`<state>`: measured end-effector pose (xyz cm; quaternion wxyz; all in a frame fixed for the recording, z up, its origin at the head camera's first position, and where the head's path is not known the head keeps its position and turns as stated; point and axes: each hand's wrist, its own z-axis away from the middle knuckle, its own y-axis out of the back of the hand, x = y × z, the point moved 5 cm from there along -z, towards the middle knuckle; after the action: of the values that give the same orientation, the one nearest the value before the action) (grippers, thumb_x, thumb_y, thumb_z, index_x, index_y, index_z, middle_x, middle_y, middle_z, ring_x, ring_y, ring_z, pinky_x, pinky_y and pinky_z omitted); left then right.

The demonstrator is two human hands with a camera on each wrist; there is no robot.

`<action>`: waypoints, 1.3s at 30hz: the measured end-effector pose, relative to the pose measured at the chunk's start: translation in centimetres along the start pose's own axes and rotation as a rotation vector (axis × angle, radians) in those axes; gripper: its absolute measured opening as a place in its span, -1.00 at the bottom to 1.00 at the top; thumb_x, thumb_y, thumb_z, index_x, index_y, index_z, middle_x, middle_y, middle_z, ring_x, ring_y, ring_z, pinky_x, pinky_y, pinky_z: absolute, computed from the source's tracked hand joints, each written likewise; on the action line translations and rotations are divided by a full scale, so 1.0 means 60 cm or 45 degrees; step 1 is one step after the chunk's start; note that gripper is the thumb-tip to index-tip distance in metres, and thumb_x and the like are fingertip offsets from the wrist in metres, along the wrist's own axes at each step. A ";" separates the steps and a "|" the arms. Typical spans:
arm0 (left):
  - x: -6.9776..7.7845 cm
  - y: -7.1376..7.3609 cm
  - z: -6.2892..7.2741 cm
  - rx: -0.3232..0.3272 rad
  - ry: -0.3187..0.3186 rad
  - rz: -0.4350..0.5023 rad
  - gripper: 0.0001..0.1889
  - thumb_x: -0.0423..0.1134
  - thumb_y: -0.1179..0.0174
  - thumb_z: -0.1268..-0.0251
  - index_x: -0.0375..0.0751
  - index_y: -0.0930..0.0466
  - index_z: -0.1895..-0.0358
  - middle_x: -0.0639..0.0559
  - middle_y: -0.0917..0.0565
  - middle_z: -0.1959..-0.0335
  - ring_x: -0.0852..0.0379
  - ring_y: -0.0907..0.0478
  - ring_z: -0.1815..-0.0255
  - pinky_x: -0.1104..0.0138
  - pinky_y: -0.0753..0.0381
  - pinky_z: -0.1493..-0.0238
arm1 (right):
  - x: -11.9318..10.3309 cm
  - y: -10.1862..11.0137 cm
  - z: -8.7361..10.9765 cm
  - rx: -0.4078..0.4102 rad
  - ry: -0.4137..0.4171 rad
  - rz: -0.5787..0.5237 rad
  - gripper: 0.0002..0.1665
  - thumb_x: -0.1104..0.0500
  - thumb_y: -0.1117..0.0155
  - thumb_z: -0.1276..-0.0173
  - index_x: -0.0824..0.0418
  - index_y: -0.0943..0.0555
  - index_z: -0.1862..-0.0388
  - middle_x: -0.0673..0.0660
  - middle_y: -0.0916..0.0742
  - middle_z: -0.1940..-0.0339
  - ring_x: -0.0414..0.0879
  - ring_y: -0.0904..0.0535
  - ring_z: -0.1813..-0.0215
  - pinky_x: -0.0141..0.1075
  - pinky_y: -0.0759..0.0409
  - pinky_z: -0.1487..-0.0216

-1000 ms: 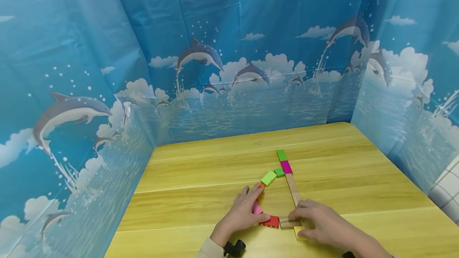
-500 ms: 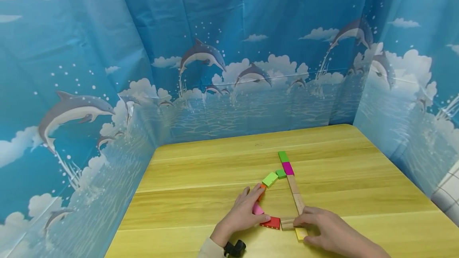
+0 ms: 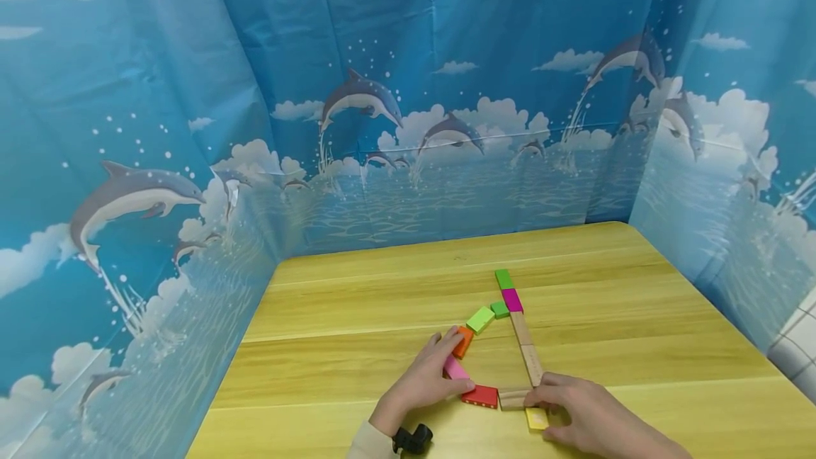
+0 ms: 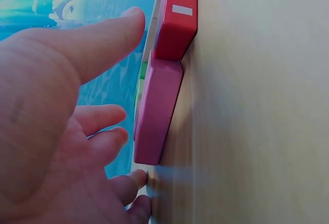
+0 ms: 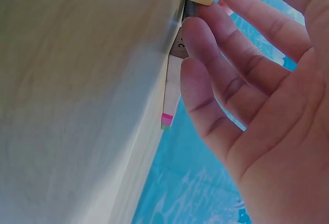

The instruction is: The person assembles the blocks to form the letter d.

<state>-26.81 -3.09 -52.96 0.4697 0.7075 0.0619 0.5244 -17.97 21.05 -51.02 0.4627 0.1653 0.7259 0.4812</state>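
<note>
Flat domino-like blocks form a closed outline on the table. My left hand point(image 3: 423, 377) lies at its left side, fingertips by the orange block point(image 3: 464, 343), thumb over the red block point(image 3: 480, 397). The pink block point(image 4: 158, 111) lies close to its loosely spread fingers in the left wrist view. My right hand point(image 3: 576, 409) is at the near right corner, fingers relaxed. Its fingertips are at the wooden blocks' corner point(image 3: 515, 399) and its thumb is beside the yellow block point(image 3: 537, 419). Whether they touch these blocks is hard to tell.
Wooden blocks point(image 3: 527, 353) run away from the right hand to a magenta block point(image 3: 512, 300) and a green block point(image 3: 504, 279). A smaller green block point(image 3: 500, 309) and a lime block point(image 3: 480, 319) lie left of them. A dolphin-print curtain point(image 3: 408, 197) borders the wood-look table point(image 3: 350, 303).
My right hand has drawn slightly right, baring more of the yellow block and the wooden row. The left hand has eased a little left, showing more of the orange and pink blocks.
</note>
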 end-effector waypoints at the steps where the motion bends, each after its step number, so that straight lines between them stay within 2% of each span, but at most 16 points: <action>1: -0.001 0.000 0.000 -0.001 0.000 0.010 -0.11 0.11 -0.35 -0.29 0.08 -0.10 -0.62 0.12 -0.02 -0.64 -0.25 0.14 -0.61 -0.32 -0.08 -0.37 | 0.000 0.000 0.001 0.003 0.006 0.005 -0.62 0.04 -0.57 -0.16 -0.24 -0.71 0.03 -0.33 -0.57 0.16 -0.36 -0.44 0.25 -0.35 -0.55 0.24; 6: -0.007 -0.002 -0.002 -0.008 0.009 0.010 -0.09 0.14 -0.35 -0.28 0.10 -0.10 -0.62 0.16 -0.01 -0.64 -0.21 0.15 -0.62 -0.28 -0.08 -0.40 | 0.000 -0.001 0.002 0.005 0.016 0.005 -0.60 0.05 -0.57 -0.16 -0.22 -0.71 0.02 -0.34 -0.58 0.16 -0.36 -0.44 0.26 -0.35 -0.55 0.24; 13: -0.010 -0.001 -0.003 -0.013 0.005 0.001 -0.08 0.18 -0.35 -0.26 0.09 -0.10 -0.62 0.16 -0.02 -0.64 -0.21 0.13 -0.62 -0.29 -0.11 -0.38 | 0.006 0.011 0.005 -0.001 -0.052 -0.047 -0.61 0.03 -0.54 -0.17 -0.27 -0.70 0.01 -0.33 -0.58 0.17 -0.34 -0.44 0.29 -0.35 -0.53 0.27; 22: -0.006 -0.002 -0.001 -0.015 0.017 -0.032 -0.06 0.18 -0.37 -0.23 0.11 -0.10 -0.62 0.18 -0.02 -0.64 -0.20 0.12 -0.61 -0.30 -0.14 -0.36 | 0.011 0.028 0.013 0.125 0.034 -0.007 -0.56 0.08 -0.60 -0.11 -0.17 -0.71 0.00 -0.35 -0.57 0.22 -0.37 -0.49 0.28 -0.34 -0.54 0.33; 34: -0.005 -0.003 0.004 -0.041 0.026 -0.007 -0.06 0.18 -0.36 -0.25 0.10 -0.09 -0.62 0.19 -0.01 -0.64 -0.20 0.15 -0.62 -0.32 -0.08 -0.37 | 0.027 0.030 0.013 0.147 0.013 0.019 -0.61 0.09 -0.60 -0.12 -0.12 -0.72 0.05 -0.35 -0.55 0.29 -0.39 -0.47 0.32 -0.36 -0.54 0.35; 39: -0.004 -0.004 0.002 -0.031 0.014 -0.024 -0.07 0.18 -0.35 -0.26 0.10 -0.08 -0.63 0.17 -0.01 -0.64 -0.22 0.16 -0.62 -0.33 -0.09 -0.36 | 0.031 0.033 0.011 0.193 0.052 0.058 -0.59 0.10 -0.62 -0.09 -0.13 -0.72 0.06 -0.34 -0.53 0.32 -0.40 -0.44 0.35 -0.40 -0.48 0.39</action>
<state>-26.74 -3.19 -53.29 0.4830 0.6982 0.0646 0.5245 -18.76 23.64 -50.37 0.4230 0.2065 0.7656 0.4386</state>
